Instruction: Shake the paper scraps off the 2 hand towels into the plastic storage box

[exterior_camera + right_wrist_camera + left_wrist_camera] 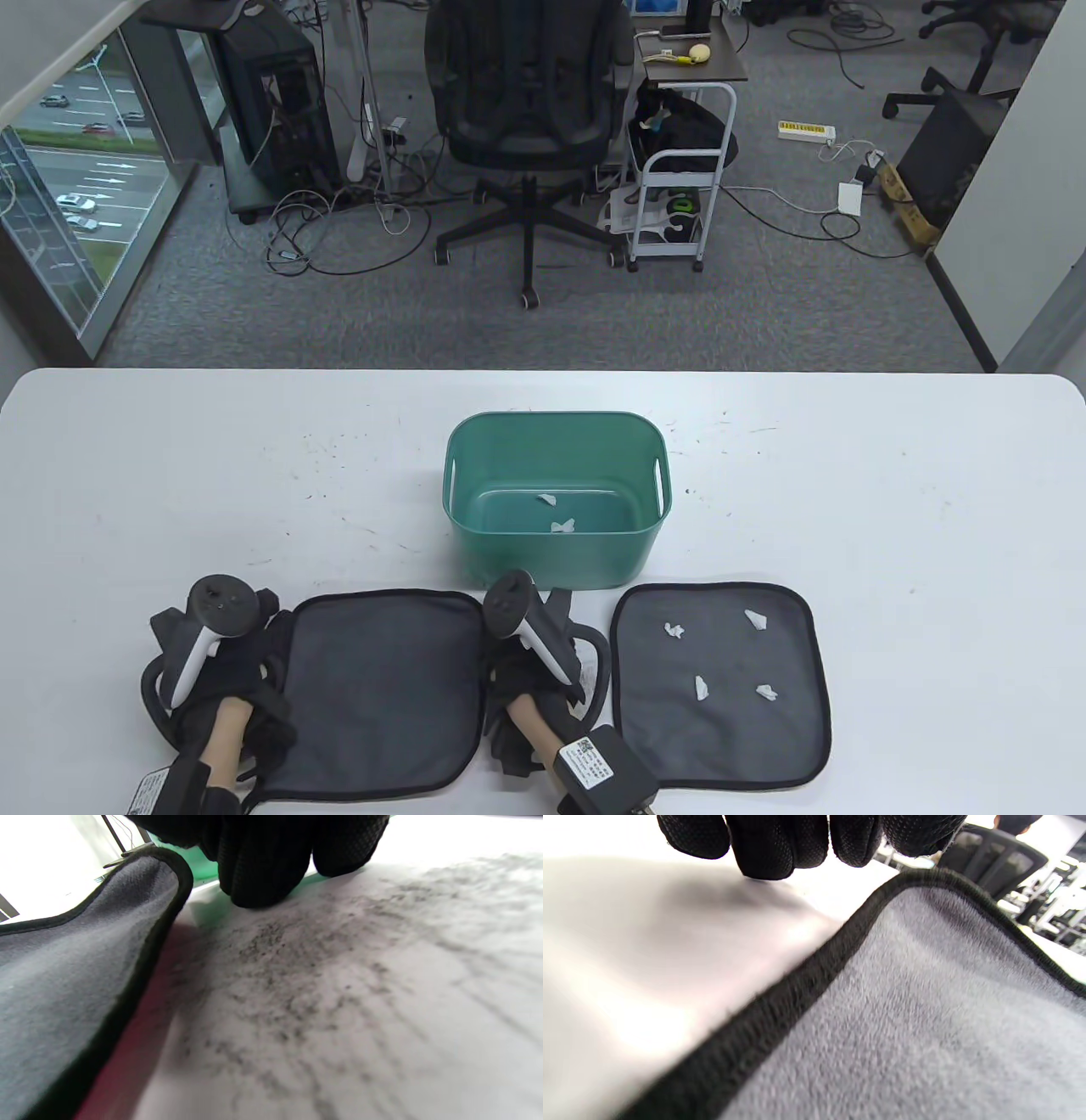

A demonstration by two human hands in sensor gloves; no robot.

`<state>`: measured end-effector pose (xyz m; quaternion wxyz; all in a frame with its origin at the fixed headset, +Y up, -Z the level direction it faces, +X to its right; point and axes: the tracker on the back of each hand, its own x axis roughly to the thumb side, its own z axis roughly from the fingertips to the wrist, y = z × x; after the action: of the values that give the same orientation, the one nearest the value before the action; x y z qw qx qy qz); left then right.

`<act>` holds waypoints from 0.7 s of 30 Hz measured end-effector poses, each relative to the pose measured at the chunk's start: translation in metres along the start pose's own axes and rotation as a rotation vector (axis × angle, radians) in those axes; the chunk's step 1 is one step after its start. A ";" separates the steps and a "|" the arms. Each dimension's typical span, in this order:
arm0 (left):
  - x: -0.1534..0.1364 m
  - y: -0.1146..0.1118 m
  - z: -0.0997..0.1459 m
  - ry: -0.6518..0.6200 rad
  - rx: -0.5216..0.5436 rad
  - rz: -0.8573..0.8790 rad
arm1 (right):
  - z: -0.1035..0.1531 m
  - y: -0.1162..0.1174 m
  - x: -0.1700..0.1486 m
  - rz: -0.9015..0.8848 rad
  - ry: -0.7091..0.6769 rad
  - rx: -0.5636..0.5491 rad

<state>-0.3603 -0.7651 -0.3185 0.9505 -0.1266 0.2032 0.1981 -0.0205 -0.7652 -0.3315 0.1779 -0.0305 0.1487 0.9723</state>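
Note:
Two dark grey hand towels lie flat near the table's front edge. The left towel (382, 692) (925, 1005) (63, 963) is bare. My left hand (242, 658) rests at its left edge, fingertips (772, 844) on the table beside the hem, holding nothing. At the same towel's right edge is my right hand (543, 662), its fingers (263, 861) down on the table next to the corner, also holding nothing. The right towel (721, 679) carries several white paper scraps (702, 688). Behind both stands the green plastic storage box (556, 497) (199, 863) with two scraps (562, 526) inside.
The white table (891, 526) (339, 1005) is speckled with fine dark marks. Beyond its far edge are an office chair (530, 93), a white cart (683, 199) and floor cables.

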 end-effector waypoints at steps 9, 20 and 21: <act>0.021 0.024 0.029 -0.151 0.063 0.002 | 0.028 -0.015 -0.014 -0.094 -0.138 0.092; 0.098 0.017 0.086 -0.462 0.068 -0.050 | 0.077 -0.060 -0.042 -0.202 -0.336 0.068; 0.107 0.015 0.092 -0.490 0.064 -0.053 | 0.080 -0.066 -0.046 -0.193 -0.340 0.040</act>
<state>-0.2459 -0.6870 -0.2863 0.9798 -0.0501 -0.0304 0.1913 0.0456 -0.6981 -0.2680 0.2935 0.1235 0.1320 0.9387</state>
